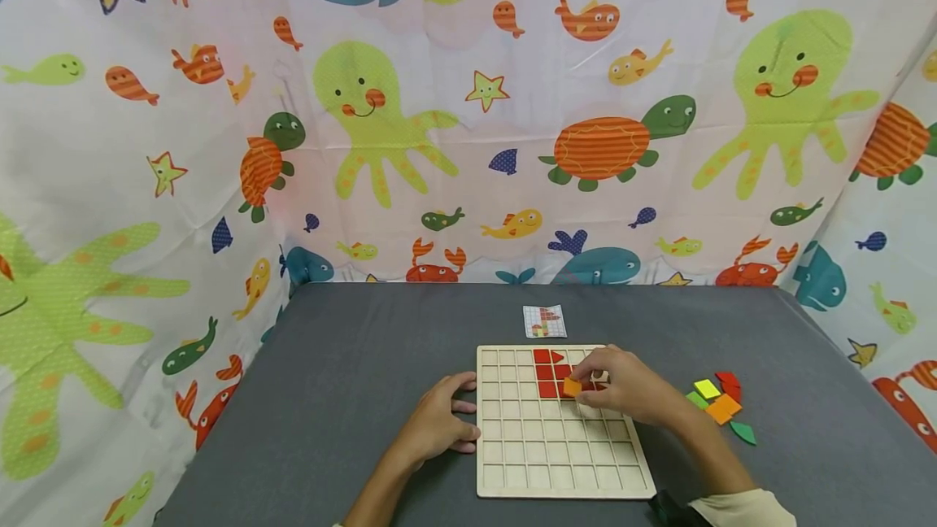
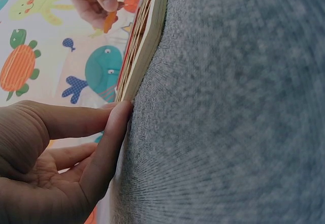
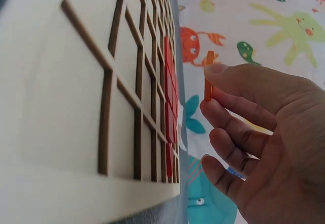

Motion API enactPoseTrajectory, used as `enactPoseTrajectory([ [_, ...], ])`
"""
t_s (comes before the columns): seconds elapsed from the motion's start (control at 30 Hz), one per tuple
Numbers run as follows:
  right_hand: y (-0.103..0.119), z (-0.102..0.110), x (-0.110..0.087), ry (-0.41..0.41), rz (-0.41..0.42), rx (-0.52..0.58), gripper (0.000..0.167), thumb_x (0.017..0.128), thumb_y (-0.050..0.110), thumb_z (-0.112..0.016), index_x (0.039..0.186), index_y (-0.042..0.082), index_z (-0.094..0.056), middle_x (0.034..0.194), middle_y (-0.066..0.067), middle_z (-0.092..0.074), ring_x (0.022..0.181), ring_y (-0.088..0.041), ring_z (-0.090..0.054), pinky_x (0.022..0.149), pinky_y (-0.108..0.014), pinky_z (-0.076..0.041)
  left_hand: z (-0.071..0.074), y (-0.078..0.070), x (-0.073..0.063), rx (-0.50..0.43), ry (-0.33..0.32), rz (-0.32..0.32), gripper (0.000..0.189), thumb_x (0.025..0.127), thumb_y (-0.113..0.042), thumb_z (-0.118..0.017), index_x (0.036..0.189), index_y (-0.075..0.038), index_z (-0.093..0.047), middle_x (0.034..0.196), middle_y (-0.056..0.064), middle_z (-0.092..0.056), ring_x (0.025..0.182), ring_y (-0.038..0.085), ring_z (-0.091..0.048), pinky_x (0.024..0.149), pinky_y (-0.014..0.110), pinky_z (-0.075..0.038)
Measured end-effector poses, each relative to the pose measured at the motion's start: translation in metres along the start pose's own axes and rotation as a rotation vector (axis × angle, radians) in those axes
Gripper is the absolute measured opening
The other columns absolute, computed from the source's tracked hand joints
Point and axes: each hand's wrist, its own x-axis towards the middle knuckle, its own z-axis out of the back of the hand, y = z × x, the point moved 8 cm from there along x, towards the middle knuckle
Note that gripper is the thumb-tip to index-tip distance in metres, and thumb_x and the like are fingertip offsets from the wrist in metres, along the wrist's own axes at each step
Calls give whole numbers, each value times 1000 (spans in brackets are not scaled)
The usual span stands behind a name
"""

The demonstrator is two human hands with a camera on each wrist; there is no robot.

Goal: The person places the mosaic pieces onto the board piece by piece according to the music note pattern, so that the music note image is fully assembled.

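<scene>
A light wooden board (image 1: 542, 454) with a raised grid lies on the table. Against its left edge rest the fingertips of my left hand (image 1: 437, 421), fingers extended; the left wrist view shows them touching the rim (image 2: 147, 46). My right hand (image 1: 622, 381) pinches an orange square tile (image 1: 572, 387) between thumb and fingers, held above the board's upper part. In the right wrist view the orange tile (image 3: 209, 76) is seen edge-on, apart from the grid. Several red tiles (image 1: 545, 372) sit in the upper cells, partly hidden by my right hand.
Right of the board lies a loose group with red tiles (image 1: 729, 385), a yellow tile (image 1: 707, 389), an orange tile (image 1: 723, 408) and a dark green tile (image 1: 743, 433). Behind the board is a small pattern card (image 1: 545, 322). A sea-animal curtain (image 1: 454, 145) stands behind the grey table (image 1: 351, 364).
</scene>
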Motion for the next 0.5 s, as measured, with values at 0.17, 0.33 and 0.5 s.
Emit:
enactPoseTrajectory([
  [0.17, 5, -8, 2, 27, 21, -11, 18, 92, 28, -83, 108, 20, -80, 110, 8, -71, 110, -24, -56, 93, -44, -57, 0, 0, 0, -7, 3, 1, 86, 76, 23, -78, 153, -1, -50, 147, 18, -53, 116, 32, -65, 62, 40, -68],
  [0.33, 11, -15, 3, 39, 24, -3, 19, 92, 28, -83, 108, 19, -80, 108, 8, -70, 106, -21, -57, 92, -42, -56, 0, 0, -1, -5, 4, 2, 86, 76, 22, -78, 154, -2, -50, 148, 19, -52, 116, 32, -65, 61, 40, -68],
  [0.5, 12, -21, 5, 59, 26, 13, 18, 92, 25, -83, 108, 16, -79, 101, 9, -69, 98, -17, -56, 83, -31, -53, 0, -2, -1, -6, 8, 2, 86, 76, 22, -78, 154, -2, -50, 148, 19, -52, 116, 32, -65, 62, 40, -68],
])
